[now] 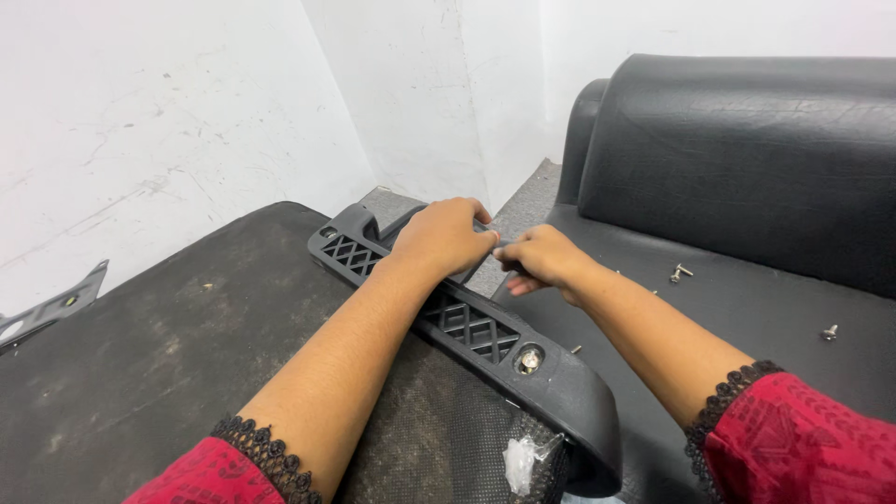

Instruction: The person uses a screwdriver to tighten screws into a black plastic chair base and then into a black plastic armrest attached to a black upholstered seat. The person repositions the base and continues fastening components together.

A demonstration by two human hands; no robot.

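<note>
A long black plastic armrest (485, 341) with a lattice underside lies upside down along the right edge of a dark seat pad (187, 355). A metal screw (529, 358) sits in a hole near its close end. My left hand (443, 235) rests over the armrest's middle, fingers curled down on it. My right hand (541, 259) is closed beside it, gripping a thin dark tool whose tip meets my left fingers; the tool is mostly hidden. Both sleeves are red with black lace cuffs.
A black cushioned seat with a backrest (747, 159) stands at the right. Loose screws (679, 273) (829, 331) lie on its cushion. A grey metal bracket (51, 308) shows at the left edge. A crumpled clear plastic bit (519, 462) lies near the armrest's close end. White walls stand behind.
</note>
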